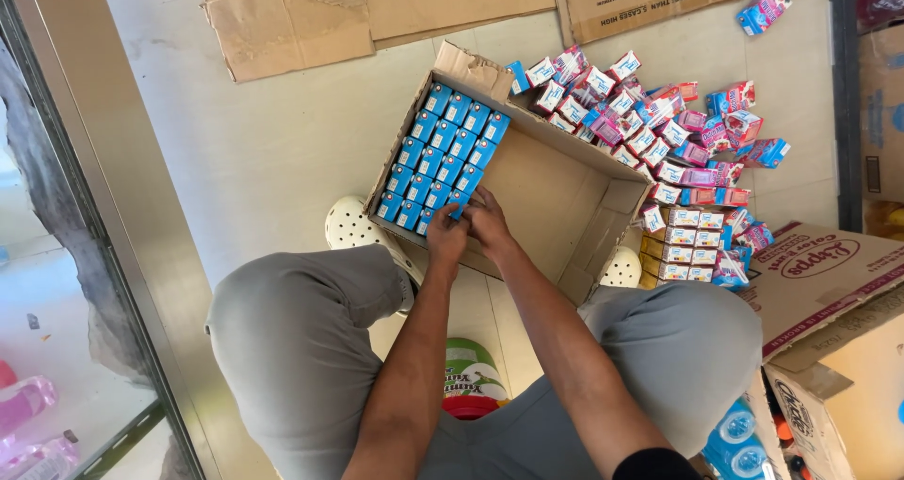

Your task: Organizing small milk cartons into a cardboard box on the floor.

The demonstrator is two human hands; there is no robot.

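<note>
Grey metal framing (113,207) of a glass door runs down the left edge, with pink bottles (24,405) showing behind the glass at the lower left. Flattened cardboard (377,9) lies on the pale floor along the top. At centre stands an open box (556,207), its flaps folded out; its left part is filled with blue cartons (443,155) set upright in tidy rows, and its right part shows bare cardboard bottom. The person crouches over it, grey-trousered knees to either side, with perforated white shoes (353,226) visible just beside the box's near wall. The left hand (445,235) rests at the near end of the rows, fingers curled down onto the last cartons. The right hand (487,221) touches the left, its fingers pinching one blue carton (459,204) at the near right corner of the packed block; whether that carton is fully seated cannot be told. Between the knees sits a green and white container with a red rim (471,386). Right of the box, a loose heap of pink, blue and white cartons (659,131) spreads over the floor, some stacked squarely against the box's right wall. One stray carton (765,7) lies well apart at the upper right. Further cardboard boxes (829,329) stand at the right edge, with blue bottle caps (739,438) beneath.
</note>
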